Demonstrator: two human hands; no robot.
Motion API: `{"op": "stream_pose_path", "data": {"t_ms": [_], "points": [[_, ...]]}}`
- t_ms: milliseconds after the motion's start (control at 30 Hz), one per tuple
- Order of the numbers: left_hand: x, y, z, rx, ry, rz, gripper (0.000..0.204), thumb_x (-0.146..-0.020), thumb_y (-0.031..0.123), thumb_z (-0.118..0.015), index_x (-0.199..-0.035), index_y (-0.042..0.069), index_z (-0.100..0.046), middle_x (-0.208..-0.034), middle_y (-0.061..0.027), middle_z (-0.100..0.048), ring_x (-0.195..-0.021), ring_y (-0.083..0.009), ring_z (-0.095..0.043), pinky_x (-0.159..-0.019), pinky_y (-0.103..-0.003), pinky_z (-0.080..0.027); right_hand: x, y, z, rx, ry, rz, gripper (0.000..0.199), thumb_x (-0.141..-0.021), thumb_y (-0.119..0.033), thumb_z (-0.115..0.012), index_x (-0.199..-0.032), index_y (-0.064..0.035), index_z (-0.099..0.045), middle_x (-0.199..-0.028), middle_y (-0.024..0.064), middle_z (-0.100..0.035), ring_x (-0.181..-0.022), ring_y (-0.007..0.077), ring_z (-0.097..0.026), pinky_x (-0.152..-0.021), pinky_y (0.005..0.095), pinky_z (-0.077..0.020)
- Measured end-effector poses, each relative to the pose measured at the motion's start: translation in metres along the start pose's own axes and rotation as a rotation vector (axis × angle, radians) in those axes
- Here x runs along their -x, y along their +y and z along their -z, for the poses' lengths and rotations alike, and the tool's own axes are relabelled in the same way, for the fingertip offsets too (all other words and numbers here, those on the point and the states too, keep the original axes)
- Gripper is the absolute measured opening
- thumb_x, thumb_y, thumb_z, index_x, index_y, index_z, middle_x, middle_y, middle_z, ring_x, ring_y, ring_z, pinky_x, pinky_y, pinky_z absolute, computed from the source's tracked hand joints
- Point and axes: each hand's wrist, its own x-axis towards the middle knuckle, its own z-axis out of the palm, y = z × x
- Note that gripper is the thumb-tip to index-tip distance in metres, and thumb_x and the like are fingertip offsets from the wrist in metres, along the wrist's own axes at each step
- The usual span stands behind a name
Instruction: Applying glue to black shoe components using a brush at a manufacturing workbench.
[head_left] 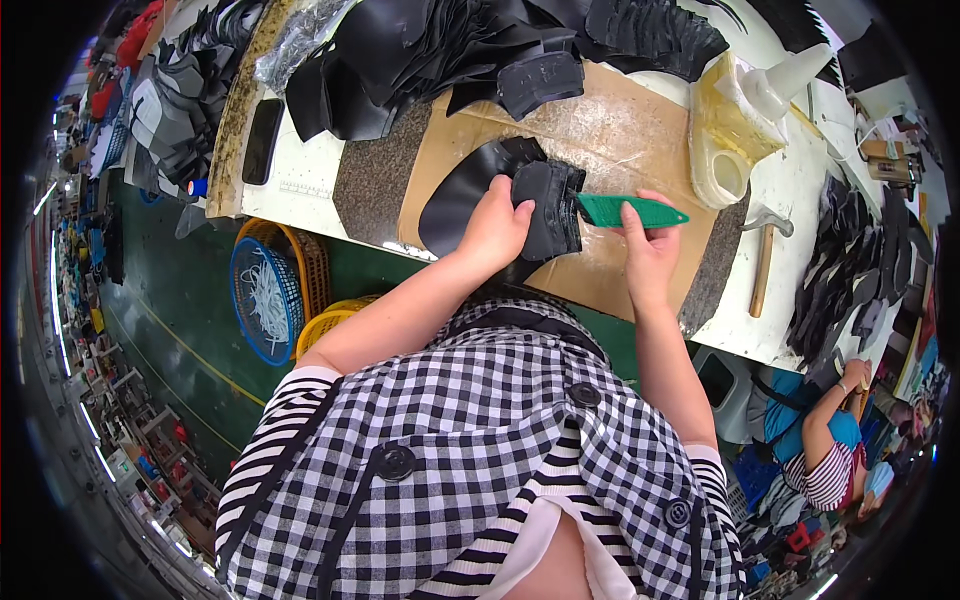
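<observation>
My left hand [496, 226] is closed on a small stack of black leather pieces [545, 205], thumb on top, at the middle of the cardboard sheet. Beneath and beside the stack lie larger curved black leather pieces [462, 195]. In my right hand [650, 255] is a flat green brush [615, 210], its handle tapering to a tip with a hole. Its wide end meets the right edge of the stack, where the layers show fanned out; the bristles are hard to make out. The cardboard [560, 120] looks shiny with glue stains.
Right of the cardboard stand a yellowish glue bottle [725, 130] and a hammer [765, 265]. Piles of black leather pieces [400, 60] lie along the back, more [850, 260] at right. A phone [262, 140] rests at left; baskets [265, 300] stand below. Another person [825, 450] sits at lower right.
</observation>
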Motion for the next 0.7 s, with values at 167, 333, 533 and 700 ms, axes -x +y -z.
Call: {"op": "stream_pose_path", "data": {"t_ms": [167,333,533,700], "points": [[-0.004,0.004,0.007,-0.106,-0.112,-0.018,0.030,-0.086,0.015,-0.057,-0.099,-0.008,-0.042,-0.094,-0.0331,-0.056,-0.092,-0.0467,-0.056,-0.081,-0.047,-0.045,-0.025,0.011,-0.049,0.425,-0.042,0.442,0.021,-0.085,-0.003,-0.063,-0.104,-0.0062,-0.057,-0.092,0.0109,-0.063,-0.079,0.0244,-0.063,-0.068,0.0312,-0.0524],[0.002,0.004,0.010,-0.111,-0.180,-0.005,0.027,-0.086,0.010,-0.053,-0.100,-0.009,-0.040,-0.098,-0.0356,-0.054,-0.094,-0.0490,-0.054,-0.084,-0.047,-0.045,0.001,0.005,-0.031,0.571,-0.240,0.629,0.017,-0.082,-0.002,-0.062,-0.098,-0.0070,-0.060,-0.090,0.0139,-0.063,-0.079,0.0328,-0.062,-0.070,0.0361,-0.0500],[0.008,0.001,0.009,-0.116,-0.151,-0.035,0.027,-0.086,0.007,-0.053,-0.101,-0.009,-0.038,-0.099,-0.0365,-0.053,-0.096,-0.0500,-0.053,-0.085,-0.048,-0.044,0.029,0.022,-0.003,0.405,-0.199,0.381,0.018,-0.082,0.002,-0.061,-0.099,-0.0033,-0.059,-0.092,0.0119,-0.064,-0.084,0.0227,-0.063,-0.078,0.0308,-0.0492],[0.011,-0.002,0.007,-0.104,-0.134,-0.034,0.030,-0.088,0.010,-0.053,-0.105,-0.008,-0.036,-0.101,-0.0354,-0.053,-0.100,-0.0489,-0.052,-0.086,-0.046,-0.043,0.033,0.022,-0.004,0.384,-0.249,0.376,0.016,-0.083,0.002,-0.061,-0.099,-0.0019,-0.057,-0.095,0.0124,-0.062,-0.090,0.0219,-0.062,-0.081,0.0292,-0.0483]]}}
